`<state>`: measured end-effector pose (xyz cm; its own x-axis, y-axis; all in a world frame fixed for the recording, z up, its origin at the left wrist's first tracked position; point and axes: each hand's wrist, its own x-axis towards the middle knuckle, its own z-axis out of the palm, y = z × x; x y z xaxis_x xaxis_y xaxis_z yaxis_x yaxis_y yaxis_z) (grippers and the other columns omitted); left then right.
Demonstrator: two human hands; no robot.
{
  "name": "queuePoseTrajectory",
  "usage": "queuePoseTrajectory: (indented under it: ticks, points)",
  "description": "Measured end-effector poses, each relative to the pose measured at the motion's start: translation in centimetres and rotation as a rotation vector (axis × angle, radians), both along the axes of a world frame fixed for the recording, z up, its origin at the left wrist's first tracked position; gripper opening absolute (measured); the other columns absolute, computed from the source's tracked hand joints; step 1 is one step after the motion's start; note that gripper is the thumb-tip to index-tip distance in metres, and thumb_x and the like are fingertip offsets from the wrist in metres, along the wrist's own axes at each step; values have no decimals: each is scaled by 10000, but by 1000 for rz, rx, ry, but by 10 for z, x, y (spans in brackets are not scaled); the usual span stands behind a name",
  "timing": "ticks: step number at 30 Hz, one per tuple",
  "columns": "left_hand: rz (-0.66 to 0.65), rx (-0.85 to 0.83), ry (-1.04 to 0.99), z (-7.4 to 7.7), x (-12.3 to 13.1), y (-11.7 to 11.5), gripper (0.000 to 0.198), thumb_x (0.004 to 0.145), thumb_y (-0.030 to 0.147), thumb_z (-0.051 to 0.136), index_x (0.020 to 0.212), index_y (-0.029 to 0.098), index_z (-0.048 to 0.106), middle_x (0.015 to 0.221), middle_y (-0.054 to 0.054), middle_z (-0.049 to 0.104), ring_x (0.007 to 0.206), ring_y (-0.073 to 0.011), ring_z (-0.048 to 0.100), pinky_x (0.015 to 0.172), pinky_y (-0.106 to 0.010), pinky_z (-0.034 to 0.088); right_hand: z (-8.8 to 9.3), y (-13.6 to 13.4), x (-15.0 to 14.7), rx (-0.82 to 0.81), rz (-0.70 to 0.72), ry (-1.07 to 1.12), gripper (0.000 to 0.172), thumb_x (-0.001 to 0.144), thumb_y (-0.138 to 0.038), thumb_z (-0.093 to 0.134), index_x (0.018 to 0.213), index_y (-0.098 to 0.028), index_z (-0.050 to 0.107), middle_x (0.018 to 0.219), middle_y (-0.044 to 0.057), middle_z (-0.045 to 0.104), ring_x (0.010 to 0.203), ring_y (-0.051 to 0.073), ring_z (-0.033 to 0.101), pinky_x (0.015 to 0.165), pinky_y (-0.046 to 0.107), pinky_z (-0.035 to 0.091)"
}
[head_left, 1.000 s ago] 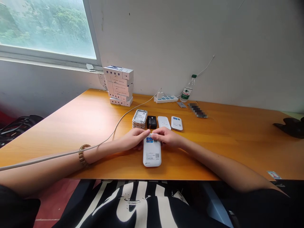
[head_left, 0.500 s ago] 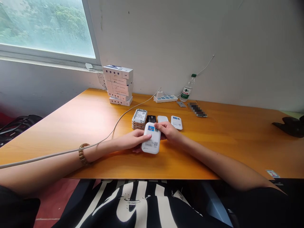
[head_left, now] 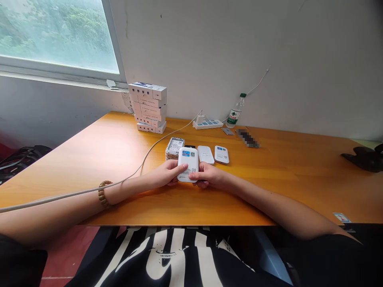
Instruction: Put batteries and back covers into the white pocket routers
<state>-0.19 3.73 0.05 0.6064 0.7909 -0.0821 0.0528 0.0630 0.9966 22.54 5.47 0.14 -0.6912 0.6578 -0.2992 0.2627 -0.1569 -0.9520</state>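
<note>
Between my two hands is a white pocket Wi-Fi router (head_left: pixel 189 157) with rounded corners, a blue sticker and QR codes on its face. My left hand (head_left: pixel 171 172) grips its lower left side, thumb on the face. At the lower right, my right hand (head_left: pixel 209 175) pinches it, thumb near the bottom edge. Just behind it stands a stack of routers with open backs (head_left: pixel 175 146). A black battery (head_left: pixel 190 146) is mostly hidden by the held router. To the right lie a plain white cover (head_left: pixel 206 154) and another stickered white router (head_left: pixel 221 154).
A pale cable (head_left: pixel 146 155) crosses the table and passes over my left forearm. White boxes (head_left: pixel 151 107) are stacked at the back left. Along the wall are a power strip (head_left: pixel 208 124) and a water bottle (head_left: pixel 235 113). A black object (head_left: pixel 363 158) lies far right.
The router has moved up a little and now sits straighter. My right hand has gone from its top right corner down to its lower right side.
</note>
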Motion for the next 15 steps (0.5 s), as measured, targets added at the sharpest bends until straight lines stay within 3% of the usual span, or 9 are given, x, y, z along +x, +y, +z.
queuePoseTrajectory:
  ticks: [2, 4, 7, 10, 12, 15]
  points:
    - [33, 10, -2, -1, 0, 1, 655, 793, 829, 694, 856, 195, 542, 613, 67, 414, 492, -68, 337, 455, -214, 255, 6, 2, 0, 110, 3, -67, 500, 763, -632, 827, 822, -162, 667, 643, 0, 626, 465, 85, 441, 455, 245, 347]
    - [109, -4, -25, -3, 1, 2, 639, 800, 812, 698, 857, 201, 523, 609, 73, 405, 485, -67, 331, 452, -211, 248, 13, 4, 1, 341, -122, -99, 544, 762, -613, 846, 1039, -166, 706, 852, 55, 715, 636, 149, 603, 572, 281, 490]
    - [194, -54, -49, -5, 2, 3, 628, 803, 798, 705, 843, 215, 477, 585, 86, 392, 460, -61, 312, 443, -208, 223, 22, 6, 5, 786, -350, -118, 924, 701, -585, 913, 1470, -238, 537, 1345, 152, 651, 1107, 297, 666, 856, 418, 590]
    - [133, -43, -21, -6, 1, 2, 628, 819, 804, 688, 824, 210, 487, 578, 78, 409, 461, -67, 338, 445, -206, 233, 23, 5, 8, 1050, -163, -166, 1151, 670, -611, 934, 1619, -267, 379, 1601, 192, 445, 1462, 406, 455, 1134, 573, 477]
    - [73, -5, 15, -6, 2, -1, 625, 851, 809, 648, 822, 199, 514, 583, 63, 437, 470, -76, 357, 448, -211, 251, 20, 3, 9, 1123, -11, -189, 1167, 716, -621, 904, 1661, -270, 316, 1630, 200, 400, 1530, 426, 375, 1217, 624, 382]
    - [23, 58, 88, -3, 3, -5, 620, 897, 803, 583, 808, 192, 524, 589, 53, 448, 474, -84, 352, 453, -225, 257, 19, 0, 10, 1222, 79, -242, 1160, 779, -545, 873, 1698, -246, 231, 1638, 227, 374, 1533, 443, 367, 1229, 645, 356]
